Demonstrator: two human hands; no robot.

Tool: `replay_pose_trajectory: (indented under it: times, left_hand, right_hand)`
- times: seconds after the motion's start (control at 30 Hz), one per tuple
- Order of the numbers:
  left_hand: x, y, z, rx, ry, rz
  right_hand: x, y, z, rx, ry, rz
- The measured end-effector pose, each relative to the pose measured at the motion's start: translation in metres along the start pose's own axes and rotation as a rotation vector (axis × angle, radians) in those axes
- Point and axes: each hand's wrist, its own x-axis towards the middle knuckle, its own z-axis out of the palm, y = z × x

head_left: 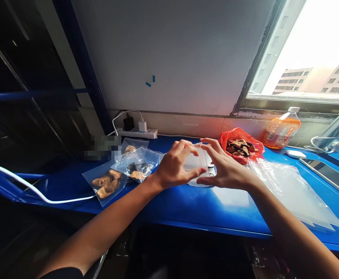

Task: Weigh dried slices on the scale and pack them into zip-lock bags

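Observation:
My left hand [179, 163] is raised over the middle of the blue table, its fingers curved and its thumb apart from them. Facing it, my right hand [224, 164] has its fingers spread and bent, with the two thumbs close together. Between and behind the hands is a clear plastic bag [193, 162], partly covered by them; whether any finger touches it is hard to tell. A pale, flat object lies under it, mostly hidden. Just beyond my right hand, a red plastic bag [224, 140] stands open with dark brown dried pieces [241, 147] inside.
Left of my hands lie clear bags with brown pieces [108, 184] and a bag with dark contents [139, 170]. A stack of clear zip bags [294, 190], a phone [329, 176] and an orange drink bottle [282, 130] are at right. A power strip [146, 133] sits by the wall.

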Motion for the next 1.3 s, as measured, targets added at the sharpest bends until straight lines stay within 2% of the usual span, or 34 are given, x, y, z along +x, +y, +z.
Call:
replay_pose_trajectory:
  times: [0.03,0.17,0.23,0.37,0.47,0.53,0.6,0.67,0.7,0.73,0.77,0.83,0.93,1.03,1.1,1.17,1.23,1.3]
  left_hand:
    - [0.002,0.0,-0.004,0.001,-0.024,0.022]
    - [0.018,0.004,-0.02,-0.128,-0.269,0.065]
    - [0.027,0.005,-0.024,-0.185,-0.291,0.095]
    - [0.046,0.007,-0.023,-0.199,-0.127,-0.003]
    - [0.065,0.009,-0.023,-0.171,0.031,-0.052]
    - [0.083,0.012,-0.028,-0.204,0.191,-0.008]
    - [0.1,0.013,-0.033,-0.268,0.393,0.081]
    - [0.111,0.011,-0.035,-0.302,0.548,0.143]
    - [0.114,0.009,-0.034,-0.308,0.59,0.163]
    - [0.114,0.006,-0.031,-0.312,0.606,0.175]
    - [0.111,0.002,-0.028,-0.318,0.594,0.181]
    - [0.102,-0.007,-0.02,-0.347,0.492,0.169]
    - [0.083,-0.015,-0.014,-0.376,0.236,0.123]
    - [0.066,-0.021,-0.018,-0.278,0.001,0.102]
    - [0.057,-0.03,-0.021,-0.176,-0.116,0.08]
    - [0.047,-0.045,-0.022,-0.103,-0.191,0.024]
    - [0.037,-0.062,-0.021,-0.081,-0.21,-0.068]
    - [0.027,-0.075,-0.02,-0.085,-0.186,-0.173]
  right_hand:
    - [0.0,0.0,-0.001,0.05,0.021,-0.009]
    - [0.005,-0.001,-0.003,0.273,0.116,-0.013]
    - [0.008,-0.003,-0.002,0.44,0.196,0.048]
    - [0.013,-0.001,-0.002,0.822,0.443,0.206]
    - [0.014,0.009,-0.005,0.927,0.631,0.348]
    - [0.013,0.015,-0.006,0.984,0.699,0.469]
    - [0.011,0.017,-0.008,1.139,0.581,0.574]
    - [0.012,0.011,-0.008,1.363,0.316,0.617]
    - [0.013,0.006,-0.008,1.459,0.204,0.613]
    - [0.014,0.0,-0.007,1.526,0.146,0.601]
    - [0.014,-0.005,-0.007,1.563,0.151,0.586]
    - [0.013,-0.013,-0.009,1.565,0.284,0.569]
    - [0.001,-0.008,-0.019,1.469,0.484,0.611]
    - [-0.02,0.02,-0.041,1.248,0.713,0.645]
    - [-0.034,0.046,-0.061,1.01,0.929,0.665]
    - [-0.046,0.073,-0.08,0.752,1.055,0.771]
    - [-0.056,0.095,-0.094,0.557,1.073,0.884]
    - [-0.063,0.11,-0.1,0.445,0.988,0.947]
